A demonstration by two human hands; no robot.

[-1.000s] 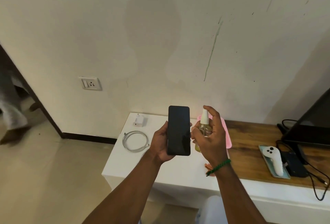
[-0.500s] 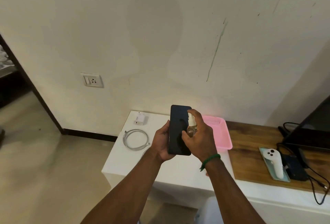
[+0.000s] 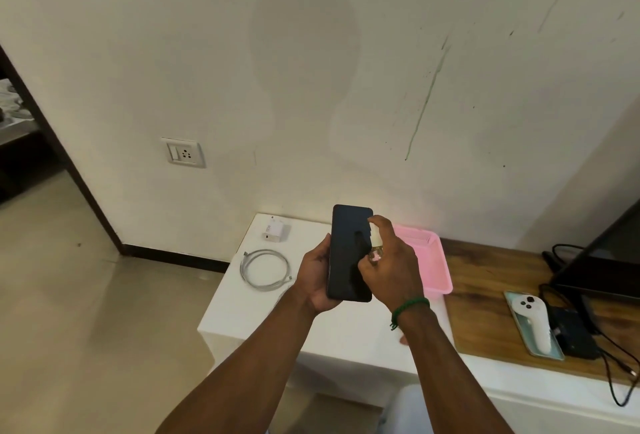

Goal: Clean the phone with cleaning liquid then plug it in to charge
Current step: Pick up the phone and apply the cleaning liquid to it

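My left hand (image 3: pixel 317 277) holds a black phone (image 3: pixel 348 253) upright above the white table (image 3: pixel 277 322), its dark screen facing me. My right hand (image 3: pixel 393 265) grips a small spray bottle (image 3: pixel 375 243) with a white nozzle and yellowish liquid, right in front of the screen's right half, forefinger on top of the nozzle. A coiled white cable (image 3: pixel 266 268) lies on the table to the left. Behind it sits a white charger block (image 3: pixel 274 230). A wall socket (image 3: pixel 183 153) is on the wall at the left.
A pink basket (image 3: pixel 438 260) stands behind my right hand. On the wooden top (image 3: pixel 485 309) to the right lie a white controller (image 3: pixel 531 321) on a pale case, a dark box with black cables, and a dark screen (image 3: pixel 602 260). A doorway opens at far left.
My right hand brought the spray bottle leftward from beside the phone to in front of its screen. The phone stayed in my left hand. The view shifted slightly.
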